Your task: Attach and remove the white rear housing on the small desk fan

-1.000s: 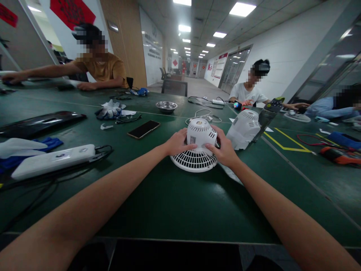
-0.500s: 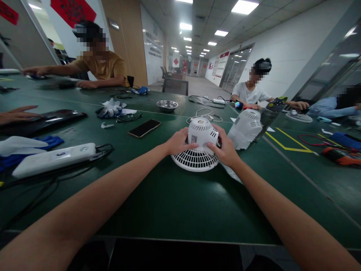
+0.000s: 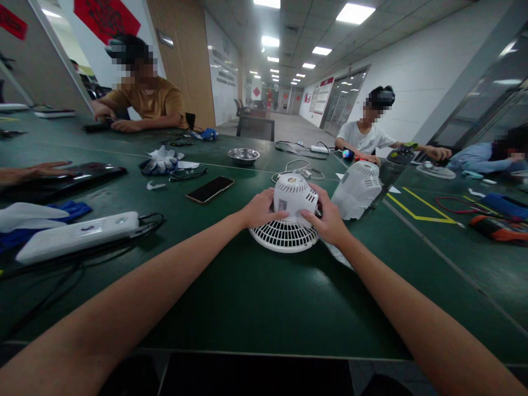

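Note:
A white fan head [image 3: 293, 206] rests grille-down on the green table [image 3: 256, 297], its vented motor housing facing up. My left hand [image 3: 264, 209] grips the housing from the left, thumb laid across the front near a small printed code label. From the right, my right hand [image 3: 326, 217] holds the same housing with its thumb on the front. The far fingers of both hands are hidden behind the housing. Just beyond my right hand stands a white vented plastic part [image 3: 357, 190], probably the fan's base. A pale sheet [image 3: 340, 254] lies partly under my right wrist.
Left of me lie a white power strip [image 3: 82, 235], a phone [image 3: 210, 189] and white-blue gloves [image 3: 160, 160]. A metal bowl [image 3: 243, 156] and a coiled white cable [image 3: 295, 168] sit farther back. An orange-black meter [image 3: 499, 228] is at right. Co-workers sit around the table.
My hands and the fan head hold nearly the same pose. At the far left, the co-worker in the brown shirt has drawn an outstretched arm back in. The view has shifted slightly.

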`<move>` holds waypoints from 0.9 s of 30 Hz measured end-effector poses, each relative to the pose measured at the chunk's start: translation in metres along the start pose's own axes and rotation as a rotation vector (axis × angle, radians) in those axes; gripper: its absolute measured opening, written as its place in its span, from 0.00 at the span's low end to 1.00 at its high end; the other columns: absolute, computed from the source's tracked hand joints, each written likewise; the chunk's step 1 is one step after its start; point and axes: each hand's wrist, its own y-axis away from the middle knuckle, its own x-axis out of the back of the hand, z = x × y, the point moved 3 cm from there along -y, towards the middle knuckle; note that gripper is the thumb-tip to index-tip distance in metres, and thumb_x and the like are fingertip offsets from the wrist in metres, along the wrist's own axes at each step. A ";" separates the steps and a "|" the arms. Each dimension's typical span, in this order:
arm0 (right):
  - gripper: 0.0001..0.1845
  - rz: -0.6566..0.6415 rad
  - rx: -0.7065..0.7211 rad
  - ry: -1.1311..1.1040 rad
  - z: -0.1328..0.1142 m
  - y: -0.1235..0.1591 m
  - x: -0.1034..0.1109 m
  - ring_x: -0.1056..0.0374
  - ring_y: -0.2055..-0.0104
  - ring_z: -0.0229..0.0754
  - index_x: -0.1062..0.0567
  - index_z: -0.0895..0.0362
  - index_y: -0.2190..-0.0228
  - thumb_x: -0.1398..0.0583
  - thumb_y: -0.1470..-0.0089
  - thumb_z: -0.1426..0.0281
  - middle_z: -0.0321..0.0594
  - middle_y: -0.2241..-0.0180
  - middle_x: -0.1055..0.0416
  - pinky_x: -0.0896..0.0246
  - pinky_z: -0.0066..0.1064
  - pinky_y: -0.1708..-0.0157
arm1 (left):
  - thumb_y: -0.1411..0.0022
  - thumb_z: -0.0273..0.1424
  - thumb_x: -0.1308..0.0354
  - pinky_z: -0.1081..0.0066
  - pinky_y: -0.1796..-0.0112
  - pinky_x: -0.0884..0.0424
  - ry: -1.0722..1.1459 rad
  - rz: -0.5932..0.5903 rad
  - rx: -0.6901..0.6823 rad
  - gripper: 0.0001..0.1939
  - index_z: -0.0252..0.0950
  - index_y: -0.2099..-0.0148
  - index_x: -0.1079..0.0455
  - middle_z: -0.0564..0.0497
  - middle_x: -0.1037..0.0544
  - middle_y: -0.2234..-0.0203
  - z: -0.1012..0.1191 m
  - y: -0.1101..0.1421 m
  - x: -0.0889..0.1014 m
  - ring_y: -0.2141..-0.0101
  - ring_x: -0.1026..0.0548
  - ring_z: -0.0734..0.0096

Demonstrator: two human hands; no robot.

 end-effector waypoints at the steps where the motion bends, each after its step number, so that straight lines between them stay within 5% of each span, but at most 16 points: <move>1: 0.40 0.002 0.002 -0.007 0.000 0.000 0.000 0.31 0.43 0.61 0.41 0.46 0.35 0.35 0.43 0.54 0.47 0.37 0.35 0.32 0.60 0.45 | 0.38 0.54 0.42 0.43 0.43 0.35 -0.005 -0.002 -0.002 0.36 0.39 0.35 0.39 0.39 0.30 0.41 0.000 0.000 0.000 0.42 0.31 0.44; 27: 0.39 0.002 -0.003 0.023 -0.004 0.000 0.000 0.31 0.43 0.60 0.42 0.45 0.35 0.36 0.42 0.53 0.46 0.37 0.35 0.31 0.59 0.46 | 0.37 0.55 0.43 0.44 0.44 0.34 -0.013 -0.017 0.014 0.37 0.38 0.35 0.38 0.38 0.30 0.41 0.005 0.001 0.002 0.43 0.31 0.45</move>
